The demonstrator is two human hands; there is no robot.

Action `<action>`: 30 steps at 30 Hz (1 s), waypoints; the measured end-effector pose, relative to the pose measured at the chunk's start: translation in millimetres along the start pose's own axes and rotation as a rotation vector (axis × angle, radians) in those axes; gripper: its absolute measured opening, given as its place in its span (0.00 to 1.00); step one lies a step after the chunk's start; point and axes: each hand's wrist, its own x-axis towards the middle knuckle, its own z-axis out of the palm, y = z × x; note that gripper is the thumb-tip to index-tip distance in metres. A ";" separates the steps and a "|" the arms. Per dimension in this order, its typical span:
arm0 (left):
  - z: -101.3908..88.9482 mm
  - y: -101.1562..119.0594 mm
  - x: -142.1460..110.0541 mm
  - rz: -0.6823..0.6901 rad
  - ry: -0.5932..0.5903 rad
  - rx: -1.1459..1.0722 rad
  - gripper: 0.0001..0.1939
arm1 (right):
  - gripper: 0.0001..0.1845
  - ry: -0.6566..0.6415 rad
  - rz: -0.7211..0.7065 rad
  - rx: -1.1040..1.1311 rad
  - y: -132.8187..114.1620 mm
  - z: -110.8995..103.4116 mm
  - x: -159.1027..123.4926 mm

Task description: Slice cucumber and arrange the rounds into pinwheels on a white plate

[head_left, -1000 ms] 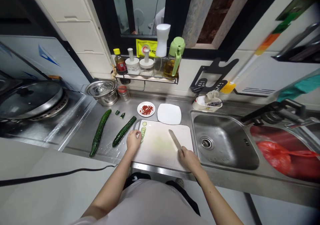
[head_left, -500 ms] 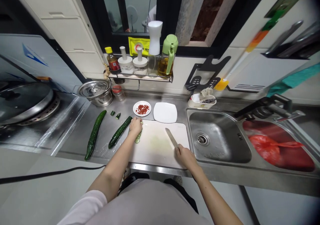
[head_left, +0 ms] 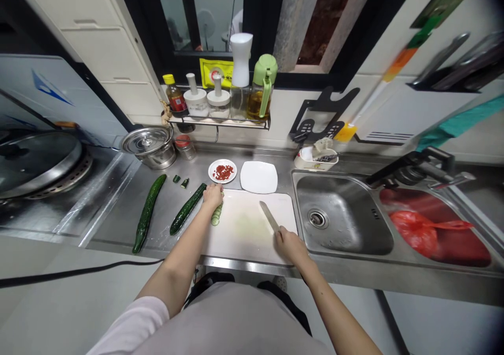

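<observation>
My left hand (head_left: 213,195) rests at the far left corner of the white cutting board (head_left: 248,229), fingers curled over the far end of a row of cucumber slices (head_left: 215,218). What the fingers grip is hidden. My right hand (head_left: 289,244) is closed on the handle of a knife (head_left: 269,217), whose blade lies low over the board and points away from me. A whole cucumber (head_left: 188,208) lies just left of the board, touching distance from my left hand.
A second cucumber (head_left: 148,212) and two cut ends (head_left: 180,181) lie on the steel counter. Behind the board are a small plate of red bits (head_left: 222,171) and a white square plate (head_left: 259,177). A lidded pot (head_left: 149,145) stands back left, a sink (head_left: 338,216) to the right.
My left hand moved from the near side of the slice row to its far end by the board's corner. The right hand and knife stayed in place.
</observation>
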 end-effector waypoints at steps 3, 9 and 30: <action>-1.6 0.0 0.6 0.017 -0.019 -0.008 0.09 | 0.20 -0.002 0.005 0.001 -0.9 -1.2 -0.7; 0.0 -1.2 0.7 0.019 -0.010 -0.021 0.10 | 0.20 -0.019 0.003 -0.005 -1.7 -3.2 -1.1; 43.3 41.2 -57.9 0.020 -0.047 -0.583 0.10 | 0.19 -0.017 -0.018 0.004 -1.5 -4.7 -0.4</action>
